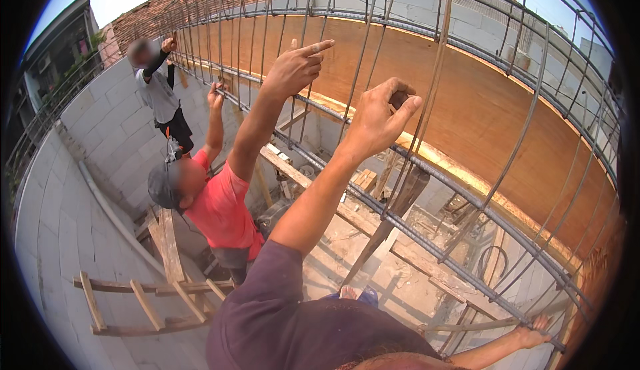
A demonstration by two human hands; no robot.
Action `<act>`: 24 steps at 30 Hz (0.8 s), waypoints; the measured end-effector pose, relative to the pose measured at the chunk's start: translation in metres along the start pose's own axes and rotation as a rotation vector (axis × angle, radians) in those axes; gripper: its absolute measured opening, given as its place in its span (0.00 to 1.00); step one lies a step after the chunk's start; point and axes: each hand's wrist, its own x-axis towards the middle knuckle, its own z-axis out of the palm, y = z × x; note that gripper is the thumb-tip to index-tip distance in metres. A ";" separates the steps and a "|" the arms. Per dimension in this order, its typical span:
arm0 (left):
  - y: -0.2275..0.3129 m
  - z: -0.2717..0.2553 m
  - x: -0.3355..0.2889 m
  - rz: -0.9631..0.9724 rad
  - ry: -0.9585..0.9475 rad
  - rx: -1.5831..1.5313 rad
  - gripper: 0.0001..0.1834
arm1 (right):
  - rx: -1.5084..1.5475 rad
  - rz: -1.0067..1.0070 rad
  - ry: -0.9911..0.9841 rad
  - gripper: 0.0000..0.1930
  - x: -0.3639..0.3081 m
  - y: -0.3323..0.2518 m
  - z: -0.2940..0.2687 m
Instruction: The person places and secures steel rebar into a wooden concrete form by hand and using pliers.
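My left arm reaches up in front of the rebar cage [437, 170]. My left hand [385, 115] is raised beside thin upright stirrups [430, 97], its fingers curled and the thumb close to the forefinger. Nothing shows in it, though the hollow of the palm is in shadow. Far to the lower right, my right hand [531, 335] is closed round a steel bar [512, 311] along the cage's lower edge; the fingers look small and partly blurred. Behind the cage runs a long brown plywood panel [493, 110].
At left, a co-worker in a red shirt [223, 207] points with one hand [293, 70]; the other hand [216, 95] is at the cage. A person in grey [157, 93] stands farther back. Below are a wooden ladder [143, 300], planks [353, 218] and a grey block wall [67, 243].
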 end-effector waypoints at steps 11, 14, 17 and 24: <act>-0.010 0.009 -0.007 -0.124 -0.116 -0.125 0.21 | -0.003 0.013 0.129 0.40 -0.017 -0.002 0.016; -0.009 0.010 -0.007 -0.098 -0.078 -0.131 0.21 | -0.017 0.021 0.146 0.40 -0.027 -0.007 0.022; -0.012 0.001 0.002 -0.023 0.040 -0.099 0.21 | 0.073 0.059 -0.162 0.38 0.039 0.017 -0.035; -0.064 -0.093 0.142 0.084 0.636 0.250 0.15 | 0.035 0.072 0.030 0.36 0.001 0.009 -0.002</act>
